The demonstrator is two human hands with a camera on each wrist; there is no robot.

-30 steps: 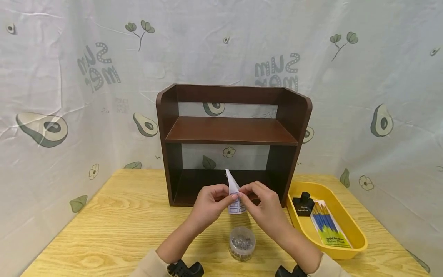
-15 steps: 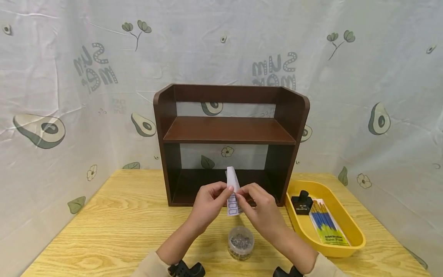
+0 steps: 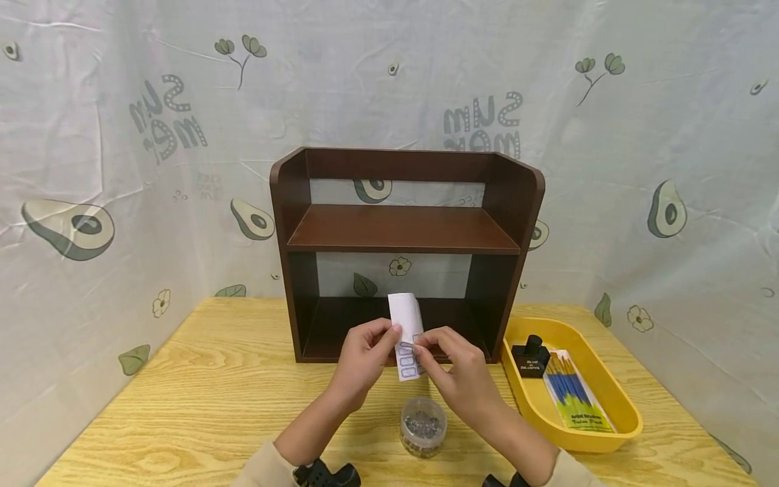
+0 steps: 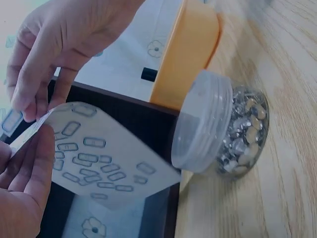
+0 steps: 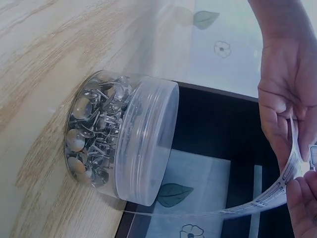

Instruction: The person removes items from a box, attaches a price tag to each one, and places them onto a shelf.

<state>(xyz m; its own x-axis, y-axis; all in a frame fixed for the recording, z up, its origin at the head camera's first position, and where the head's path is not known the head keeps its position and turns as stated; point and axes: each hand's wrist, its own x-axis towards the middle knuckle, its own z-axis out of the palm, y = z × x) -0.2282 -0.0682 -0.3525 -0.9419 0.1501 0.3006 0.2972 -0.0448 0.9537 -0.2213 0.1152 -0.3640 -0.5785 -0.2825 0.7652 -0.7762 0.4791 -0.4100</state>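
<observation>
A white sheet of blue-outlined label stickers (image 3: 406, 355) is held in front of the bookshelf. My left hand (image 3: 362, 352) pinches its left edge between thumb and fingers, and the upper part curls back, showing plain white. My right hand (image 3: 459, 362) is at the sheet's right side, its fingertips pinching a small label sticker (image 4: 12, 121) that stands off the sheet in the left wrist view. Below the hands, a clear lidded round jar (image 3: 423, 427) stands on the table; the right wrist view shows metal thumbtacks (image 5: 94, 134) inside it.
The dark brown two-tier bookshelf (image 3: 404, 230) stands behind the hands. To the right, a yellow tray (image 3: 608, 443) holds a black ink bottle (image 3: 531, 358) and a pack of paint brushes (image 3: 578, 392). The wooden table (image 3: 201, 392) ends at a printed curtain (image 3: 140, 257).
The sheet has turned so its plain upper part faces me more broadly. My left hand has shifted slightly left, while the right fingers stay at the sheet's right side.
</observation>
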